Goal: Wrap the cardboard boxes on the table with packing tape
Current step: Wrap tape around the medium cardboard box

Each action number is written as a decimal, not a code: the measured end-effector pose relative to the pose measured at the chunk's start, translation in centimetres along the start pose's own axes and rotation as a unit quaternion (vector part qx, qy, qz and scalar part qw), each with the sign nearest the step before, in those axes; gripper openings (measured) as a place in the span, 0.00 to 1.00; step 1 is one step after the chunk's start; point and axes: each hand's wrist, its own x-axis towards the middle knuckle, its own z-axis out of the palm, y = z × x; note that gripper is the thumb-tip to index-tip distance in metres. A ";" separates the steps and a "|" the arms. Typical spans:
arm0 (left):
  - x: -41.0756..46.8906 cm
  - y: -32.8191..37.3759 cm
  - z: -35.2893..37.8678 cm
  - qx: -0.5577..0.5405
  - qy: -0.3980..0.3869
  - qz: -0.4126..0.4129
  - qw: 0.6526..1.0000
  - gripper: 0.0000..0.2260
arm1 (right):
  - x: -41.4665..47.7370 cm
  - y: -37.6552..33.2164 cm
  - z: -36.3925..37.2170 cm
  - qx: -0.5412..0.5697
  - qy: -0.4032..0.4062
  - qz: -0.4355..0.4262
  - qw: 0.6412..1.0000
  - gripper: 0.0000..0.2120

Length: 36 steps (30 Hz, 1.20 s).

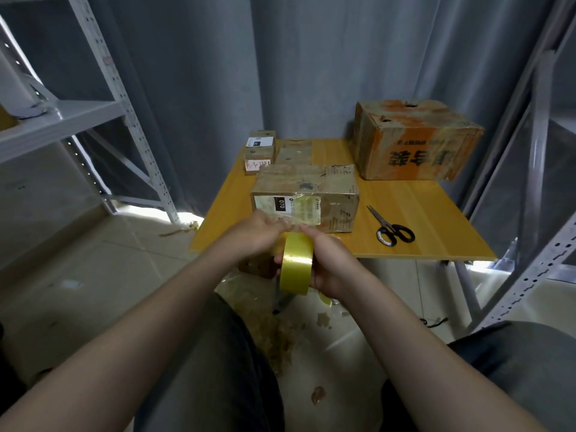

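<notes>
Head view. We count one table (420,213), one yellow tape roll (296,263), one pair of scissors (393,229) and at least four cardboard boxes. The nearest box (311,185) sits at the table's near edge, left of centre, with clear tape across its labelled front. The large box (417,141) occupies the far right corner. A small labelled box (260,143) and a flat box (294,152) stand at the far left corner; stacking there is unclear. The scissors lie near the near edge, right of the nearest box.

The right hand (330,266) is clamped round the tape roll, just off the near edge. The left hand (257,232) has its fingers curled at the roll's top, by the box front. Whether they pinch anything, we cannot tell.
</notes>
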 end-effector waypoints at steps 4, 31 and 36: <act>-1.2 0.2 2.6 -0.279 -0.103 -0.061 0.953 0.15 | 0.1 -0.1 -0.2 -0.035 0.032 0.012 0.999 0.22; -1.1 2.5 3.7 -0.387 -0.114 -0.100 0.910 0.11 | -0.1 -8.3 -12.3 -0.572 0.373 -0.048 0.729 0.17; -1.1 2.4 3.8 -0.392 -0.113 -0.101 0.908 0.11 | -0.8 -9.8 -11.0 -0.116 0.182 -0.168 0.962 0.12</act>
